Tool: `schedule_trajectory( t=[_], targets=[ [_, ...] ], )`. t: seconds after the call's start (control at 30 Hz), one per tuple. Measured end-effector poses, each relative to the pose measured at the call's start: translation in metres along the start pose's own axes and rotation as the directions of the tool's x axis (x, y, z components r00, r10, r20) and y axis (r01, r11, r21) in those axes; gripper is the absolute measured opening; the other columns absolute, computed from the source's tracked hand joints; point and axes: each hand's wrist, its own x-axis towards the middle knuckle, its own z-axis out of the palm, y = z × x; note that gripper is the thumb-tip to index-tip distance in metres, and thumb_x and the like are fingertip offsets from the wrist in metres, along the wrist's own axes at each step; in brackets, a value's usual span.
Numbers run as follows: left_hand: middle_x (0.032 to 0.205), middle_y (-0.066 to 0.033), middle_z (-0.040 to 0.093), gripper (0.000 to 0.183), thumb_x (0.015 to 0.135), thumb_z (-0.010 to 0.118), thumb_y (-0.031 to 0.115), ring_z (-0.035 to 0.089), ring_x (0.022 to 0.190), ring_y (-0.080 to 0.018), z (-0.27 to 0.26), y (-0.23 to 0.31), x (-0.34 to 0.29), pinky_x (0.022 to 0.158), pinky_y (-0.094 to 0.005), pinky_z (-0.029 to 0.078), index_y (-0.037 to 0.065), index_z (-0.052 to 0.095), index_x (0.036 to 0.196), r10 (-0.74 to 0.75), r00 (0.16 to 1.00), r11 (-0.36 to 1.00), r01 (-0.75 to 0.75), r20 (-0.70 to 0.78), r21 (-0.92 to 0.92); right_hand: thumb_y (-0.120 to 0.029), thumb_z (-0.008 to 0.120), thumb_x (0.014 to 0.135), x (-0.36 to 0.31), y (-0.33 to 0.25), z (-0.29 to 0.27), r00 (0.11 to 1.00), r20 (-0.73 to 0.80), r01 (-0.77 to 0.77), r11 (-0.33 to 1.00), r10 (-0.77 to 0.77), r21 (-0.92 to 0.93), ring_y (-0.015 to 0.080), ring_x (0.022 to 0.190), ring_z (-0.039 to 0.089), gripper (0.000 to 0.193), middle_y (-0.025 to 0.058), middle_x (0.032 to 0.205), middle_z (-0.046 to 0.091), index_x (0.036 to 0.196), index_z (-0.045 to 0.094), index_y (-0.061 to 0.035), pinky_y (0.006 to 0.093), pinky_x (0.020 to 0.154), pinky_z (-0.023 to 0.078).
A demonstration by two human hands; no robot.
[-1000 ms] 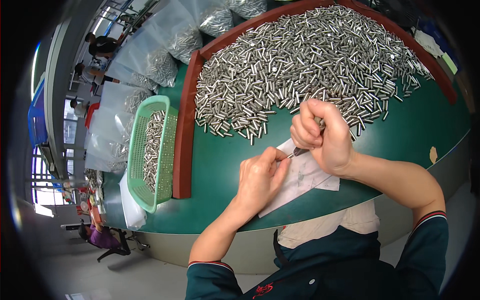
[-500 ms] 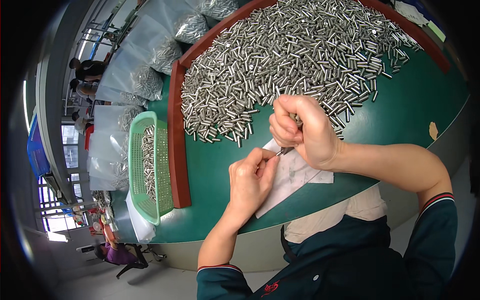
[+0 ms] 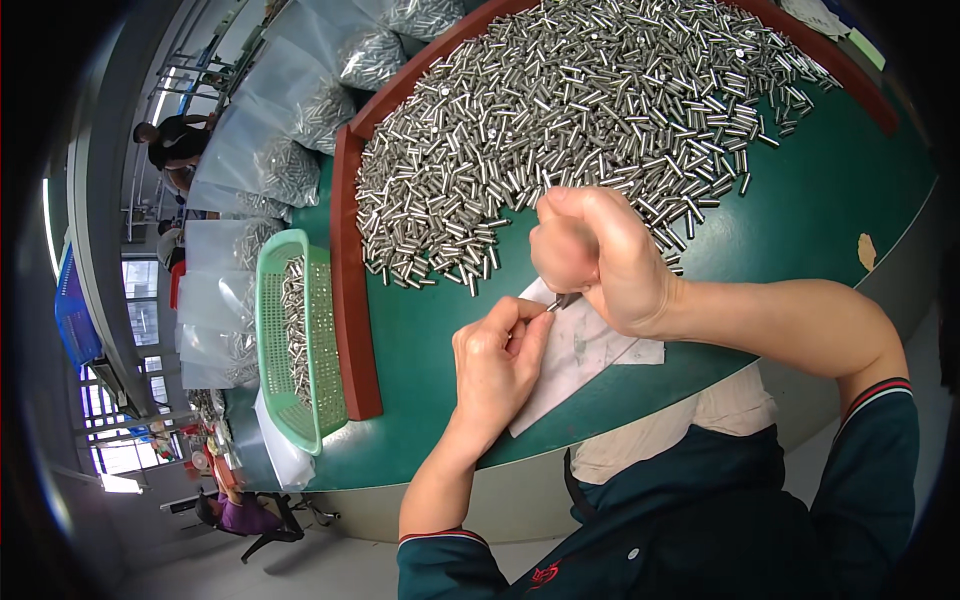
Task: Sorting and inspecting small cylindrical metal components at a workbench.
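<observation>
Here we are at the pin (image 3: pixel 551 307), a small bright piece at the left hand's (image 3: pixel 495 350) fingertips, over the cloth (image 3: pixel 585 345)! Thumb and forefinger pinch narrow there. Right beside it we spot the tool (image 3: pixel 567 300), dark and mostly hidden; the right hand (image 3: pixel 615 265) curls into a fist around it, its fingers blurred. Whether tool and pin touch, we can't tell. Beneath the cloth we have the green table (image 3: pixel 440 350); beyond the hands, a great pile (image 3: pixel 590 110) of loose pins inside the red rail (image 3: pixel 352 290). Left of that rail we see the green basket (image 3: pixel 325 350), pins inside, and clear bags (image 3: pixel 290 170).
</observation>
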Motion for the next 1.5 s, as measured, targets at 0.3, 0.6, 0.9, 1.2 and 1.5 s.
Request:
schedule_trajectory(
  t=[0.3, 0.6, 0.9, 1.2, 1.5],
  targets=[
    [0.043, -0.0042, 0.036, 0.009, 0.072, 0.063, 0.002, 0.033, 0.038, -0.0114, 0.002, -0.004, 0.001, 0.039, -0.0263, 0.029, -0.001, 0.056, 0.068, -0.053, 0.998, 0.996, 0.055, 0.039, -0.072, -0.019, 0.032, 0.081, -0.001, -0.001, 0.004, 1.0, -0.004, 0.006, 0.998, -0.006, -0.056, 0.0067, 0.042, 0.019, 0.033, -0.0012, 0.043, 0.026, 0.05, 0.028, -0.0098, 0.0234, 0.042, 0.017],
    [0.045, -0.0005, 0.039, 0.008, 0.074, 0.063, 0.001, 0.032, 0.041, -0.0065, 0.0, -0.001, -0.001, 0.04, -0.0229, 0.028, -0.003, 0.057, 0.069, -0.065, 0.996, 0.994, 0.069, 0.061, -0.08, -0.021, 0.032, 0.084, -0.001, 0.003, 0.01, 0.998, 0.006, 0.067, 0.983, -0.067, -0.169, 0.0072, 0.043, 0.02, 0.036, -0.0013, 0.045, 0.027, 0.05, 0.027, -0.0097, 0.0234, 0.042, 0.018],
    [0.044, -0.0026, 0.037, 0.008, 0.073, 0.063, 0.002, 0.032, 0.039, -0.0093, -0.001, -0.002, -0.001, 0.039, -0.0244, 0.029, -0.002, 0.056, 0.071, 0.004, 1.0, 0.998, -0.005, -0.016, -0.063, -0.018, 0.031, 0.082, 0.004, -0.001, 0.004, 0.991, 0.053, 0.13, 0.972, -0.122, -0.195, 0.0077, 0.042, 0.019, 0.033, -0.0016, 0.044, 0.025, 0.05, 0.027, -0.0096, 0.0244, 0.042, 0.016],
    [0.082, -0.0061, 0.053, 0.008, 0.086, 0.052, 0.011, 0.033, 0.052, -0.0043, -0.021, -0.023, 0.006, 0.047, -0.0173, 0.03, 0.005, 0.051, 0.091, -0.13, 0.94, 0.054, 0.325, 0.316, -0.944, -0.025, 0.032, 0.086, 0.003, 0.0, -0.003, 1.0, 0.015, 0.02, 1.0, -0.019, -0.022, 0.008, 0.039, 0.018, 0.037, -0.0029, 0.042, 0.023, 0.052, 0.028, -0.0112, 0.0248, 0.041, 0.016],
    [0.081, -0.0044, 0.051, 0.01, 0.086, 0.052, 0.009, 0.032, 0.053, -0.0047, -0.019, -0.029, 0.009, 0.047, -0.0172, 0.029, 0.004, 0.053, 0.095, -0.18, 0.928, 0.062, 0.341, 0.325, -0.938, -0.026, 0.033, 0.086, 0.005, -0.001, 0.001, 0.999, 0.028, 0.026, 0.999, -0.025, -0.037, 0.0079, 0.04, 0.017, 0.038, -0.0026, 0.042, 0.024, 0.052, 0.029, -0.0107, 0.0246, 0.041, 0.016]
  ],
)
